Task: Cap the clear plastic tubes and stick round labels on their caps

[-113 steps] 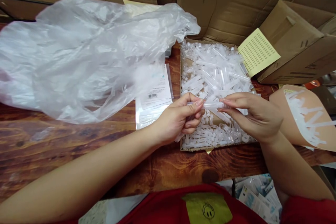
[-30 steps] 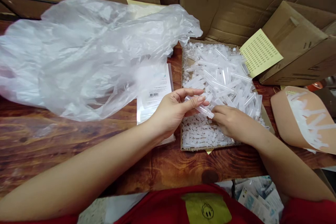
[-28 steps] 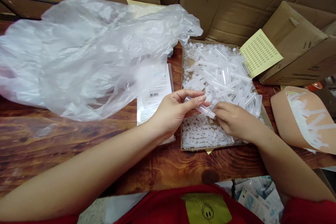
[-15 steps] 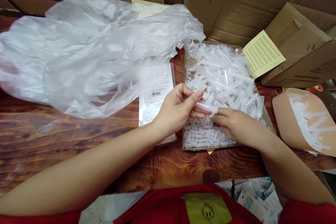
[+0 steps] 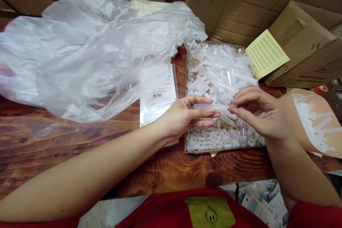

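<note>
My left hand (image 5: 183, 115) is closed around a slim translucent plastic tube (image 5: 222, 107), held level over a shallow cardboard tray (image 5: 197, 151). At the tube's right end, the thumb and forefinger of my right hand (image 5: 263, 115) are pinched together. A tiny clear piece seems to lie between them, too small to name. Loose plastic tubes (image 5: 213, 58) fill the upper part of the tray under my hands. Many small white plastic fittings (image 5: 205, 139) lie along its near side.
A large clear plastic bag (image 5: 88, 57) spreads over the left of the wooden table. Printed packets (image 5: 157, 105) lie left of the tray. A yellow label sheet (image 5: 267, 55) leans on a cardboard box (image 5: 299, 53). At right stands an orange-tan container (image 5: 299, 128) holding white strips.
My right hand has risen from the small fittings and turned, its fingertips now at the tube's right end. My left hand has levelled the tube.
</note>
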`<state>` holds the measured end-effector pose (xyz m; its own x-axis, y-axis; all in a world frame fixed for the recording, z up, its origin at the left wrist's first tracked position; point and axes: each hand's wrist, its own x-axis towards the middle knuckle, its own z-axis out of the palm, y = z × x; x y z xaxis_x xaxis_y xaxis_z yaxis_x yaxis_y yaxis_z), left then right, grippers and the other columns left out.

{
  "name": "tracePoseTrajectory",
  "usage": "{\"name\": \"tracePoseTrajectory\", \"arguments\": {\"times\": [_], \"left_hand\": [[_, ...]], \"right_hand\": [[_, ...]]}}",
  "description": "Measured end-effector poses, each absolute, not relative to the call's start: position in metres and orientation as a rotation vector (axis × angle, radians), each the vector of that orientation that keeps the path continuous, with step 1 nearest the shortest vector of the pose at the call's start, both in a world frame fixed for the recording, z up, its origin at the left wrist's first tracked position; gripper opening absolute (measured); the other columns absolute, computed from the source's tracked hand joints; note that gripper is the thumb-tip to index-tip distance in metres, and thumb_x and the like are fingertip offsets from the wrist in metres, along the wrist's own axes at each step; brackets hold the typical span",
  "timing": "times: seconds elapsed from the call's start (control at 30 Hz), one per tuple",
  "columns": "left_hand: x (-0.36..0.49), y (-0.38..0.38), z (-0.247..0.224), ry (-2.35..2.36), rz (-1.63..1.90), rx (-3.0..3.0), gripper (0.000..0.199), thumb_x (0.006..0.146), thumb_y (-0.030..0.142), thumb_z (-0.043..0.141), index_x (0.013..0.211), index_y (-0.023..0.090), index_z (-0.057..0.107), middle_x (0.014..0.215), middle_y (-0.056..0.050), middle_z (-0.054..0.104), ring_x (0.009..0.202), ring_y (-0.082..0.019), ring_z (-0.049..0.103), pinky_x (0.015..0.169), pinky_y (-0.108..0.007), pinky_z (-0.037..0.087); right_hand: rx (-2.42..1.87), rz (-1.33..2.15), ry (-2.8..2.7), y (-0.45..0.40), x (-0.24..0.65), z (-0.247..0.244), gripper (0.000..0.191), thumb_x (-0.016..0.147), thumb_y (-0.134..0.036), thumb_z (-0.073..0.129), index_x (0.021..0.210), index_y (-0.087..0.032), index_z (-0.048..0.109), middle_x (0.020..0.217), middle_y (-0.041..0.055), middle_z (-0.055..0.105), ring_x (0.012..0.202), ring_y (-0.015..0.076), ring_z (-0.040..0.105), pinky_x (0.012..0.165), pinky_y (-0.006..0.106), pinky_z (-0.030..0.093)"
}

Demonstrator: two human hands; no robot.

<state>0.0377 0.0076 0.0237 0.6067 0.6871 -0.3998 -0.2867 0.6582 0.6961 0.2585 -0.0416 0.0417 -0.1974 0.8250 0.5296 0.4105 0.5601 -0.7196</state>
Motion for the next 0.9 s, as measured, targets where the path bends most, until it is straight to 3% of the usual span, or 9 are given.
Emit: {"name": "tracePoseTrajectory", "arguments": {"times": [0.2,0.33,0.43,0.53,0.73,0.9], "left_hand": [[0.039,0.008,0.02,0.675,0.593,0.714,0.019,0.079,0.01,0.081,0.093,0.014,0.069,0.079,-0.003,0.078,0.075,-0.015,0.078,0.063,-0.02,0.062],[0.035,0.007,0.015,0.62,0.552,0.921,0.028,0.083,0.03,0.082,0.102,0.014,0.07,0.06,0.001,0.071,0.056,-0.011,0.07,0.064,-0.021,0.061],[0.031,0.004,0.014,0.561,0.49,1.127,0.038,0.088,0.047,0.075,0.108,0.015,0.068,0.047,0.008,0.058,0.041,-0.008,0.058,0.061,-0.024,0.058],[0.028,0.002,0.015,0.529,0.411,1.306,0.04,0.095,0.055,0.062,0.106,0.017,0.065,0.047,0.008,0.055,0.04,-0.01,0.056,0.054,-0.022,0.051],[0.026,-0.005,0.019,0.627,0.443,1.538,0.034,0.101,0.05,0.049,0.096,0.02,0.063,0.05,0.007,0.052,0.04,-0.009,0.047,0.043,-0.021,0.037],[0.024,-0.008,0.023,0.701,0.563,1.771,0.032,0.102,0.042,0.048,0.093,0.019,0.068,0.06,0.003,0.057,0.057,-0.012,0.052,0.054,-0.022,0.039]], "right_hand": [[-0.975,0.508,-1.658,-0.045,0.248,0.036,0.022,0.075,-0.008,0.086,0.087,-0.025,0.079,0.083,0.0007,0.074,0.079,0.0147,0.069,0.071,0.027,0.058],[-1.0,0.427,-1.729,-0.047,0.249,0.038,0.021,0.073,-0.01,0.089,0.084,-0.026,0.081,0.081,0.0004,0.076,0.072,0.0141,0.07,0.065,0.027,0.059],[-0.974,0.445,-1.783,-0.049,0.253,0.043,0.021,0.075,-0.011,0.087,0.087,-0.027,0.082,0.082,0.0007,0.078,0.072,0.0146,0.072,0.064,0.026,0.059],[-0.955,0.503,-1.825,-0.05,0.255,0.047,0.02,0.078,-0.01,0.084,0.089,-0.027,0.083,0.082,0.0012,0.078,0.071,0.0151,0.072,0.064,0.027,0.06],[-0.995,0.622,-1.773,-0.048,0.252,0.042,0.009,0.08,-0.017,0.084,0.077,-0.023,0.078,0.076,0.0023,0.076,0.066,0.0145,0.07,0.059,0.027,0.059],[-0.936,0.904,-1.571,-0.048,0.239,0.031,0.013,0.08,-0.019,0.084,0.074,-0.019,0.073,0.073,0.0012,0.073,0.057,0.0126,0.069,0.047,0.022,0.057]]}}
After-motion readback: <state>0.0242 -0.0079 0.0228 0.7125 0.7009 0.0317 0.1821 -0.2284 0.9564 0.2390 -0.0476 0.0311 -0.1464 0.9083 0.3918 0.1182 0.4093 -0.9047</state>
